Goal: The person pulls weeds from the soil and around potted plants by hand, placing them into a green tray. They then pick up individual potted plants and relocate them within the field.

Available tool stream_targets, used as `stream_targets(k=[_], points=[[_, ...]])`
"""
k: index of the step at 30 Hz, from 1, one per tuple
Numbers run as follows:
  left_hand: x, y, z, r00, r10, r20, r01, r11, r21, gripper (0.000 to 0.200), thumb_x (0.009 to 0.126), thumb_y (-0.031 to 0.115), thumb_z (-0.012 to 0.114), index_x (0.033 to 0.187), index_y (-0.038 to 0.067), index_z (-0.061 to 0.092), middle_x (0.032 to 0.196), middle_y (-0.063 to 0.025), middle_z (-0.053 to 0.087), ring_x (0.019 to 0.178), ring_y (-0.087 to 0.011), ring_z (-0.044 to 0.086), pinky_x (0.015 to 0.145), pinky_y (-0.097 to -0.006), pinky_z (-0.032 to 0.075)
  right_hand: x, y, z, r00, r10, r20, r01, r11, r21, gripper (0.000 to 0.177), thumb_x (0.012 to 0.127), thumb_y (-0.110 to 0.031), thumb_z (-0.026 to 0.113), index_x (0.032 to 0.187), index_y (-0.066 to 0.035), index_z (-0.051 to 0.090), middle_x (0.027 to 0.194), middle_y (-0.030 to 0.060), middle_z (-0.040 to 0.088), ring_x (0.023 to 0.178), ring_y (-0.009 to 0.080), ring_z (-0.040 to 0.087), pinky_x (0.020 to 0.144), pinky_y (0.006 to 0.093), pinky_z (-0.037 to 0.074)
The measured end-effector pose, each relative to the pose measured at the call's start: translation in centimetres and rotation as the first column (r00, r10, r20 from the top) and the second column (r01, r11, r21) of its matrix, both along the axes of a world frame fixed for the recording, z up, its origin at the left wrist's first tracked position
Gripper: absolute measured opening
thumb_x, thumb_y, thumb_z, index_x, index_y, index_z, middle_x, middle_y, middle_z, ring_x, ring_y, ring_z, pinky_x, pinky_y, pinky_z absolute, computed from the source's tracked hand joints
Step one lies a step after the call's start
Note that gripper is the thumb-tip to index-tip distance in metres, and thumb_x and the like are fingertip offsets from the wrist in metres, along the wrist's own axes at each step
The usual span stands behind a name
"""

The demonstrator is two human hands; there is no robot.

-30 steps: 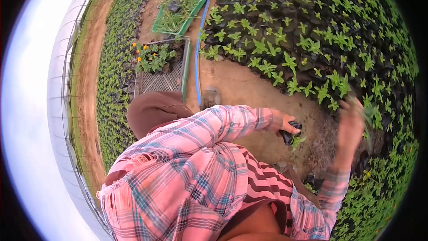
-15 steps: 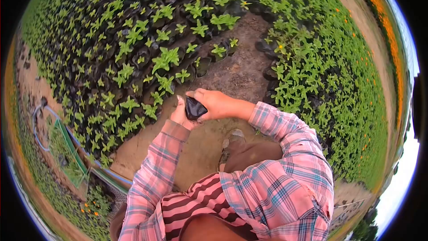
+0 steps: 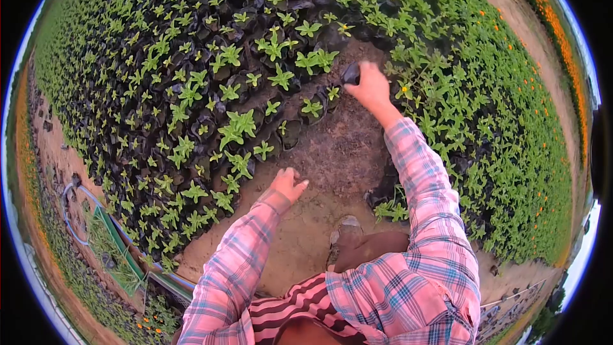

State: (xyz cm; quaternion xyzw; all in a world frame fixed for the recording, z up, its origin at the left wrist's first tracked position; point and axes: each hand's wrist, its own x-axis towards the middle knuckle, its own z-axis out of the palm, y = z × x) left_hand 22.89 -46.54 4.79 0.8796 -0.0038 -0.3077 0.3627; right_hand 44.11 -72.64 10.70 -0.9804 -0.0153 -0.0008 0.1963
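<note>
My right hand (image 3: 372,91) reaches out over the bare soil and grips a small black plastic nursery bag (image 3: 350,75) at the edge of the seedlings. Whether a plant stands in this bag is hard to see. My left hand (image 3: 286,185) hovers nearer to me above the ground, its thumb apart from loosely curled fingers and nothing visible in it. Just beyond it are leafy green seedlings (image 3: 237,129) in black bags.
Dense rows of bagged seedlings (image 3: 159,99) stretch away on the left, and taller plants (image 3: 472,124) stand on the right. Bare soil (image 3: 338,144) lies between them. A green net frame (image 3: 118,249) and a pale hose (image 3: 69,220) are at lower left.
My hands were together around the black bag close to me. Now the left has let go, and the right has carried the bag forward and to the right.
</note>
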Motion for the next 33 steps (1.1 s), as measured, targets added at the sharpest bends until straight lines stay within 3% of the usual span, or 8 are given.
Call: stream_targets(k=[2, 15, 18, 23, 26, 28, 30, 33], points=[[0.8, -0.4, -0.7, 0.999, -0.012, 0.047, 0.009, 0.998, 0.066, 0.051, 0.073, 0.036, 0.072, 0.105, 0.003, 0.049, 0.099, -0.0181, 0.051, 0.087, -0.0325, 0.056, 0.078, -0.0391, 0.047, 1.3, -0.8, -5.0, 0.963, 0.213, -0.163, -0.202, 0.976, 0.082, 0.064, 0.067, -0.033, 0.074, 0.118, 0.0, 0.052, 0.112, 0.0229, 0.055, 0.104, 0.0367, 0.055, 0.09, 0.0413, 0.044], [3.3, -3.1, 0.5, 0.968, -0.236, -0.087, 0.247, 0.831, 0.499, 0.07, 0.064, 0.034, 0.08, 0.115, 0.003, 0.044, 0.109, -0.017, 0.05, 0.099, -0.0326, 0.054, 0.085, -0.037, 0.046, 12.2, 0.7, -6.4, 0.998, -0.038, -0.045, 0.051, 0.943, 0.328, 0.036, 0.078, -0.027, 0.066, 0.101, 0.0, 0.058, 0.091, 0.019, 0.061, 0.081, 0.0364, 0.06, 0.076, 0.0418, 0.048], [3.2, -3.9, 0.1, 0.97, -0.214, -0.117, 0.243, 0.802, 0.546, 0.066, 0.063, 0.032, 0.08, 0.112, 0.005, 0.045, 0.108, -0.0149, 0.05, 0.097, -0.0314, 0.055, 0.08, -0.0355, 0.049, 10.7, 0.0, -3.7, 0.943, -0.042, 0.329, -0.063, 0.952, 0.301, 0.025, 0.08, -0.019, 0.063, 0.096, 0.0, 0.057, 0.089, 0.0179, 0.057, 0.079, 0.0373, 0.057, 0.071, 0.0421, 0.047], [2.7, -4.8, -1.4, 0.968, -0.213, -0.132, 0.244, 0.683, 0.688, 0.054, 0.066, 0.03, 0.078, 0.104, 0.008, 0.047, 0.103, -0.0122, 0.052, 0.092, -0.0281, 0.057, 0.07, -0.035, 0.052, 10.2, -1.0, -4.7, 0.879, 0.208, 0.429, -0.3, 0.941, 0.158, 0.016, 0.081, -0.013, 0.059, 0.092, -0.002, 0.056, 0.095, 0.0189, 0.056, 0.086, 0.0368, 0.056, 0.075, 0.0419, 0.047], [2.5, -5.4, -1.6, 0.975, -0.196, -0.109, 0.213, 0.654, 0.726, 0.018, 0.081, 0.012, 0.054, 0.099, 0.014, 0.054, 0.094, -0.0103, 0.055, 0.086, -0.0297, 0.058, 0.066, -0.0394, 0.05, 10.6, -2.2, -8.2, 0.91, 0.349, 0.223, -0.387, 0.908, 0.159, 0.021, 0.08, -0.016, 0.062, 0.094, -0.002, 0.056, 0.092, 0.0167, 0.059, 0.086, 0.0315, 0.059, 0.074, 0.0383, 0.048], [2.0, -5.1, -2.5, 0.978, -0.178, -0.109, 0.198, 0.632, 0.749, 0.018, 0.08, 0.012, 0.054, 0.098, 0.014, 0.054, 0.095, -0.0107, 0.056, 0.086, -0.0299, 0.057, 0.066, -0.0402, 0.05, 11.3, -0.7, -2.6, 0.996, 0.088, -0.031, -0.071, 0.93, 0.359, 0.026, 0.079, -0.021, 0.067, 0.095, -0.003, 0.057, 0.087, 0.0129, 0.06, 0.077, 0.0244, 0.061, 0.068, 0.0346, 0.049], [2.1, -5.0, -2.6, 0.975, -0.204, -0.091, 0.204, 0.648, 0.734, 0.018, 0.08, 0.011, 0.054, 0.097, 0.014, 0.055, 0.095, -0.0111, 0.056, 0.086, -0.0302, 0.057, 0.066, -0.041, 0.05, 13.8, -1.5, -1.6, 0.979, -0.117, 0.167, 0.033, 0.899, 0.438, 0.032, 0.081, -0.021, 0.067, 0.105, -0.002, 0.059, 0.091, 0.0091, 0.063, 0.079, 0.0168, 0.061, 0.073, 0.0294, 0.05], [2.2, -5.2, -2.2, 0.974, -0.213, -0.073, 0.201, 0.673, 0.712, 0.018, 0.08, 0.01, 0.053, 0.097, 0.014, 0.054, 0.094, -0.0119, 0.056, 0.084, -0.0303, 0.057, 0.064, -0.0406, 0.05, 18.8, -0.9, -0.7, 0.948, 0.182, 0.261, -0.265, 0.906, 0.329, 0.042, 0.075, -0.009, 0.066, 0.115, -0.003, 0.054, 0.112, 0.0127, 0.057, 0.098, 0.0235, 0.058, 0.084, 0.0319, 0.048]])
